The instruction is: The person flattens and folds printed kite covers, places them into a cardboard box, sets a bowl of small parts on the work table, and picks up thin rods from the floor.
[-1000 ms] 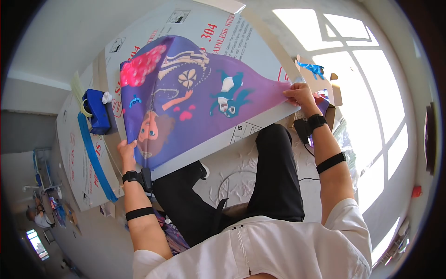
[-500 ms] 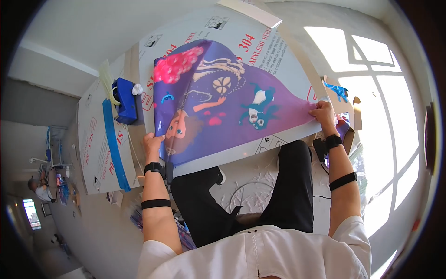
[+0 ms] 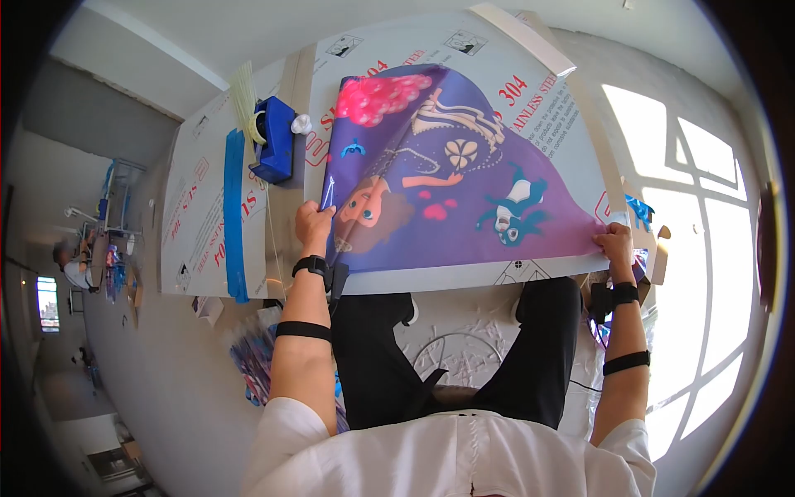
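Note:
A thin purple sheet (image 3: 464,224) printed with cartoon figures and pink balloons lies over the film-covered board (image 3: 555,108) in front of me. My left hand (image 3: 313,228) pinches its near left corner, fingers closed. At the near right corner, my right hand (image 3: 614,242) has its fingers closed on the sheet's narrow tip. Between the two hands the near edge is stretched almost straight, while soft folds run across the left part. A blue tape dispenser (image 3: 277,145) stands on the board beyond my left hand, with a small white object (image 3: 301,124) beside it.
Blue tape (image 3: 235,215) runs down the board's left part, near a bunch of pale strips (image 3: 242,87). A cardboard box (image 3: 660,258) stands past my right hand. Colourful bundles (image 3: 251,356) lie on the floor at left. Another person (image 3: 74,267) is far left.
The view has swung left, so everything appears shifted to the right. Both hands still hold the sheet's corners, and its near edge looks more level.

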A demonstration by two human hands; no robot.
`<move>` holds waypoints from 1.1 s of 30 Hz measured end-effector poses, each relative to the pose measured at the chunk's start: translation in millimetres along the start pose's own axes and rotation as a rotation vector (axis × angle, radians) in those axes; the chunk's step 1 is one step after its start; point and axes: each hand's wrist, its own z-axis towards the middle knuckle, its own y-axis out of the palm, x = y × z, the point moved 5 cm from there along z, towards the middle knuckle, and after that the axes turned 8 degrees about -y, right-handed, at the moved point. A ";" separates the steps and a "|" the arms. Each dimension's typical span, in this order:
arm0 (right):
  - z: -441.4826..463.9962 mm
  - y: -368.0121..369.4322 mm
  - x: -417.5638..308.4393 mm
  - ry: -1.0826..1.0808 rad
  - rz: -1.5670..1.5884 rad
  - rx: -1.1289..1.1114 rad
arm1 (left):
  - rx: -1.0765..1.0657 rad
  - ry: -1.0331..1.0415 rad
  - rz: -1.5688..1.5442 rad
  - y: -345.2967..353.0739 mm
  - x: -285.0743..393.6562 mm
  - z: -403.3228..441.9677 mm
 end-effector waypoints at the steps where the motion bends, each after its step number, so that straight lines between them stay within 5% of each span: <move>1: -0.9 0.0 -2.7 0.010 0.025 -0.017 | -0.001 0.003 0.012 1.6 -0.9 3.0; 9: -5.2 -1.9 -8.8 0.007 -0.004 0.010 | -0.018 0.083 0.033 3.3 1.7 2.7; 11: -4.2 -4.9 -4.3 -0.042 -0.086 0.038 | 0.075 0.261 -0.115 7.1 -6.1 12.9; 15: -12.4 -9.7 -10.9 -0.060 -0.219 0.071 | -0.027 0.165 -0.173 3.4 -13.3 9.6; 20: -22.8 -5.7 -34.5 -0.109 -0.508 0.009 | 0.064 0.365 -0.174 5.8 -21.7 8.6; 33: -26.4 -4.0 -35.1 -0.125 -0.378 0.101 | 0.143 0.325 0.078 -5.0 -13.8 -8.8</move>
